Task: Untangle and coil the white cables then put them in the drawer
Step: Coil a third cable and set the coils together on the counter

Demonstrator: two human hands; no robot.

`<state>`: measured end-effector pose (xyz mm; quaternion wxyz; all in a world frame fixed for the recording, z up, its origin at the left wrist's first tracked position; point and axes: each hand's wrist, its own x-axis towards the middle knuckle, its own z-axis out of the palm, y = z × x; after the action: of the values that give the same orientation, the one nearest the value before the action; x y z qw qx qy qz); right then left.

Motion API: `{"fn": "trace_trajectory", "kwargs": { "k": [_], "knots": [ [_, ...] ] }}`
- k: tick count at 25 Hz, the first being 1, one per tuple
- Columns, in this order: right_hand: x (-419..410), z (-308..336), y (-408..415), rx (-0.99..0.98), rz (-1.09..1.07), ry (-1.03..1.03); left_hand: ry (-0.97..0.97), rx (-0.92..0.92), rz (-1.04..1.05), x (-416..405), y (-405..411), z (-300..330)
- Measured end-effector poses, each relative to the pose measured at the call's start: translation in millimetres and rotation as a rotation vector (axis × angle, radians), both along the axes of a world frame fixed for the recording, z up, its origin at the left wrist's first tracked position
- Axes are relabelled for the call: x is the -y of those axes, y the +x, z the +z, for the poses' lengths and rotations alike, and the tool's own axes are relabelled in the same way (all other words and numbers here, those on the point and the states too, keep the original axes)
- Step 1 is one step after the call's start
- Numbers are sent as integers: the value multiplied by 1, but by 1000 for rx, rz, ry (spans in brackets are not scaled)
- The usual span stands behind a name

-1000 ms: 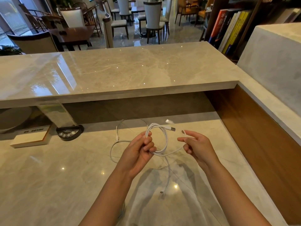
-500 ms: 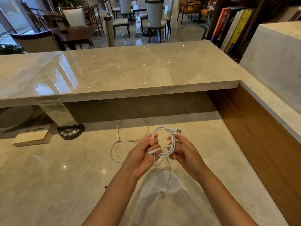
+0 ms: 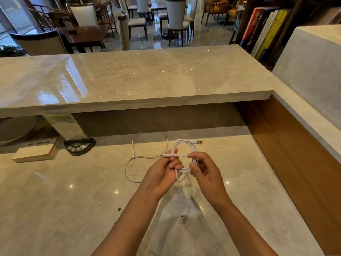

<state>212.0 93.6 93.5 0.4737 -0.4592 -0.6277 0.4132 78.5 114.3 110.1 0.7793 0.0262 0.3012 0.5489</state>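
A white cable coil hangs in a small loop between both hands above the marble desk. My left hand pinches the loop's left side. My right hand grips its right side and a cable end that lies across the loop. A USB plug sticks out at the top right. One tail dangles down to a plug near the desk surface. A second, thinner white cable lies loose on the desk just beyond my left hand. No drawer is in view.
A raised marble counter overhangs the back of the desk. A black button device and a book sit at the left under it. A wooden side wall runs along the right.
My right hand moved in from the right and closed on the coil. The loop got tighter, and a cable end now crosses it.
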Motion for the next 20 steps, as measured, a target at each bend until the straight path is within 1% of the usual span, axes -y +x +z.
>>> {"fn": "trace_trajectory", "kwargs": {
  "k": [5, 7, 9, 11, 13, 15, 17, 18, 19, 20],
  "knots": [
    [-5, 7, -1, 43, -55, 33, 55, -115, -15, -1, 2, 2],
    [-4, 8, -3, 25, -170, 14, 64, -129, -12, -1, 1, 2],
    [-4, 11, 1, -107, -334, -56, 75, -130, -10, -1, -1, 0],
    [-8, 17, 12, -339, -442, -137, 72, -111, 2, 0, -5, -3],
    [-15, 21, 29, -527, -485, -206, 69, -99, 9, 1, -10, -7],
    [-19, 23, 45, -589, -509, -257, 102, -129, -24, 3, -12, -6],
    [-23, 20, 55, -600, -519, -319, 164, -191, -76, 4, -10, -3],
    [-24, 20, 59, -565, -517, -358, 189, -228, -96, 6, -9, -2],
    [-27, 19, 63, -482, -506, -392, 210, -272, -117, 7, -8, -2],
    [-31, 20, 65, -344, -476, -413, 231, -322, -145, 7, -8, -1]
  ]
}}
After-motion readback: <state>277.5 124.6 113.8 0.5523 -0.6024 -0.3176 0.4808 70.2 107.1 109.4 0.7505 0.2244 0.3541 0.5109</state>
